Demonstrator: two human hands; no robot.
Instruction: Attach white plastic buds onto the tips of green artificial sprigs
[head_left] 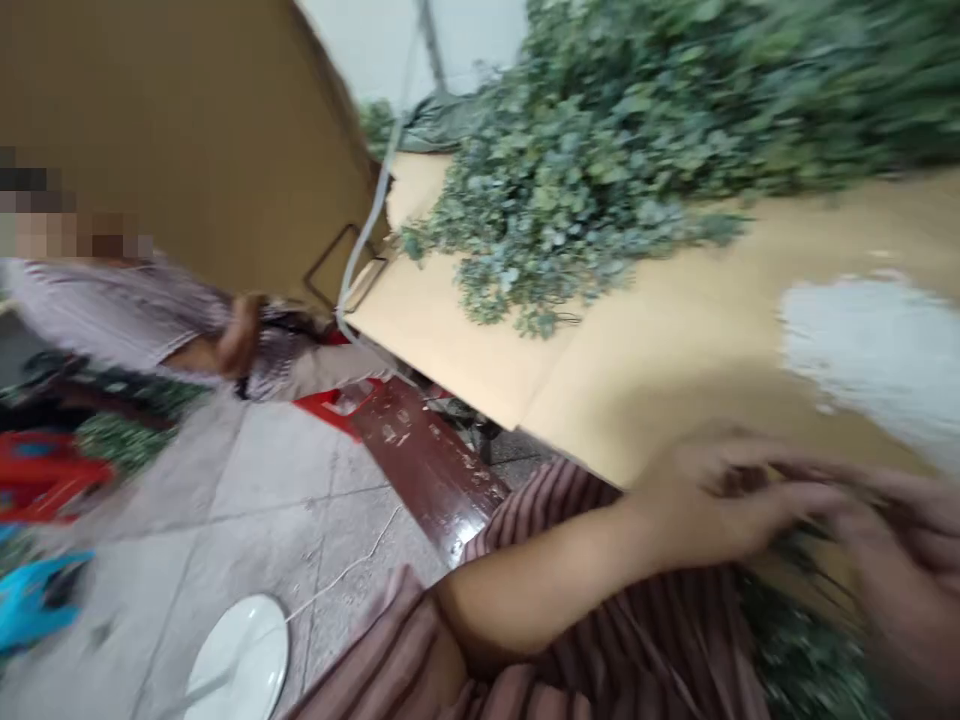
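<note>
My left hand (712, 505) reaches right across my lap in its striped cloth, fingers closed round a dark bunch of green stems (795, 640) that trails down over my knee. My right hand (907, 545) meets it at the frame's right edge and touches the same bunch. It is smeared by motion, so its fingers cannot be read. Both hands sit at the near edge of a tan cardboard-covered table (645, 350).
A big heap of green leafy sprigs (600, 170) lies on the table's far side, beside a pale patch (877, 345). Another person (150, 315) sits at left. On the tiled floor are a dark red bench (427, 465), red stools (45, 480) and a white dish (240, 660).
</note>
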